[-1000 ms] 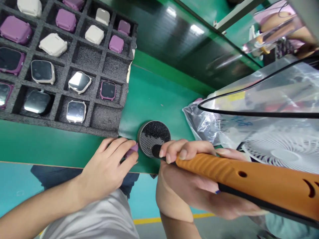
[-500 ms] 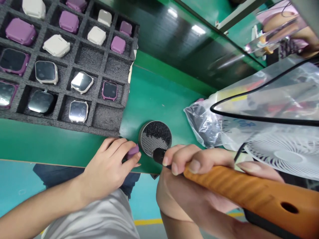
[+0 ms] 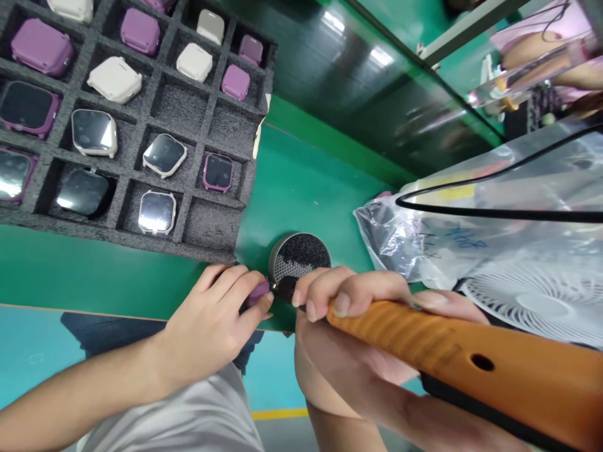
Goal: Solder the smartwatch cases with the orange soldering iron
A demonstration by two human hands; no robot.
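Note:
My left hand [image 3: 211, 323] is closed around a small purple watch case [image 3: 258, 292] at the near edge of the green table [image 3: 292, 188]. My right hand [image 3: 358, 314] grips an orange-handled tool [image 3: 471, 364], fingers wrapped near its dark tip [image 3: 284, 289]. The tip sits right against the purple case. Just behind both lies a round tin [image 3: 300, 256] filled with small dark and light bits.
A black foam tray [image 3: 207, 129] at upper left holds several purple and white watch cases in its cells, some cells bare. A clear plastic bag [image 3: 424, 232], a white fan [image 3: 541, 301] and a black cable [image 3: 494, 213] lie on the right. Another person's arm [image 3: 541, 50] shows far right.
The tool's tip has moved left from the tin's edge to the purple case in my left hand. The view has shifted slightly, and my left hand has stayed put.

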